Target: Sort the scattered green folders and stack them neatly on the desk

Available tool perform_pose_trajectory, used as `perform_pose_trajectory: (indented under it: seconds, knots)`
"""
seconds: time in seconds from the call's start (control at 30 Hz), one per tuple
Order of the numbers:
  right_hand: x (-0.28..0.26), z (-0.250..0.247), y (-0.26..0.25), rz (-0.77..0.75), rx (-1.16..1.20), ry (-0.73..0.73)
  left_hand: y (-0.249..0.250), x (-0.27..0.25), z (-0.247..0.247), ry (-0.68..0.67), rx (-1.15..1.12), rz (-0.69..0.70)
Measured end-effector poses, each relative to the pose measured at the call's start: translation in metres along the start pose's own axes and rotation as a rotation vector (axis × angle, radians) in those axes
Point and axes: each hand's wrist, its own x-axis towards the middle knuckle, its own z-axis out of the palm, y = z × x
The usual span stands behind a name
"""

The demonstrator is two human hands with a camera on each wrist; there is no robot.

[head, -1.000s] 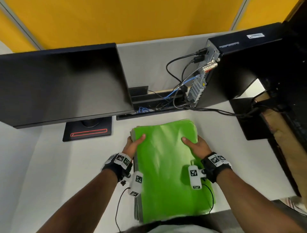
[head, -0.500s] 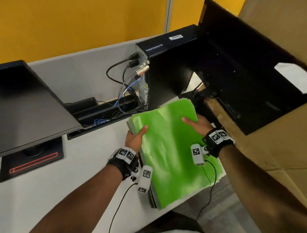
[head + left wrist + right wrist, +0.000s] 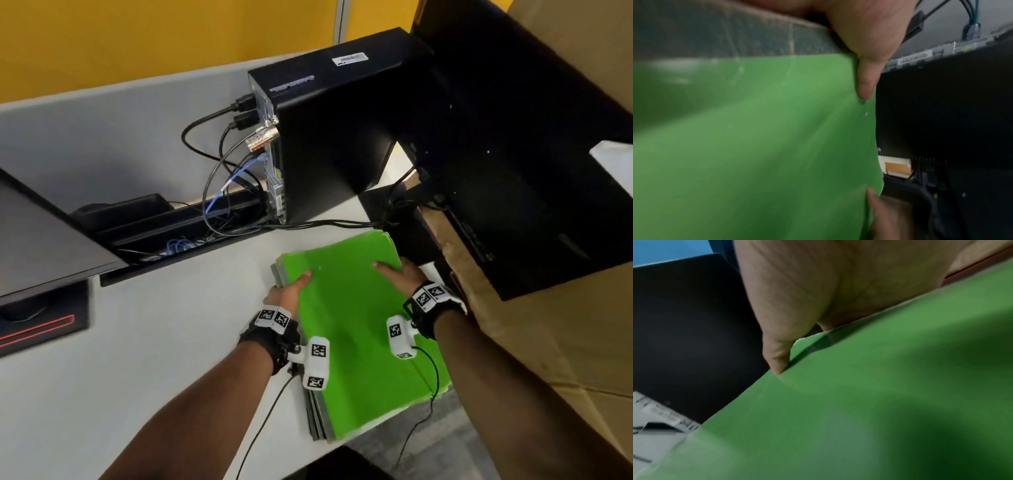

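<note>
From your head, the camera looks steeply down on the stack of green folders (image 3: 356, 329), with the black computer tower (image 3: 339, 126) behind it. Your left-wrist camera sits close against the stack's left edge (image 3: 760, 129), facing the tower (image 3: 941, 100). Your right-wrist camera skims the stack's top sheet (image 3: 869, 402) from the right. All three share the stack and the tower.
</note>
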Motion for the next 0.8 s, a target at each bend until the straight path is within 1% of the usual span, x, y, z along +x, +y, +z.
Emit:
perform_pose_trajectory:
  seconds: [0.1,0.23,0.37,0.43,0.5,0.57,0.67,0.8]
  knots:
    - [0.0,0.008,-0.004,0.024,-0.025,-0.002,-0.004,0.005,-0.003,0.056,0.019,-0.001]
    - [0.003,0.02,-0.005,-0.049,-0.018,0.054,-0.009,0.009,-0.01,0.07,0.005,0.002]
    - [0.0,0.026,-0.007,-0.093,-0.125,0.085,-0.013,0.008,-0.014,0.056,-0.014,-0.002]
    - [-0.004,0.027,-0.009,-0.086,-0.175,0.088,-0.012,0.004,-0.015,0.104,0.06,-0.007]
    - [-0.006,0.027,-0.01,-0.086,-0.277,0.106,-0.01,0.002,-0.012,0.137,0.1,0.004]
    - [-0.007,0.023,-0.014,-0.091,-0.349,0.109,-0.009,0.002,-0.005,0.137,0.059,0.034]
    - [-0.002,0.02,-0.018,-0.073,-0.379,0.104,-0.013,0.001,0.002,0.139,-0.007,0.086]
    - [-0.003,0.025,-0.022,-0.068,-0.423,0.144,-0.019,0.001,0.006,0.117,-0.025,0.116]
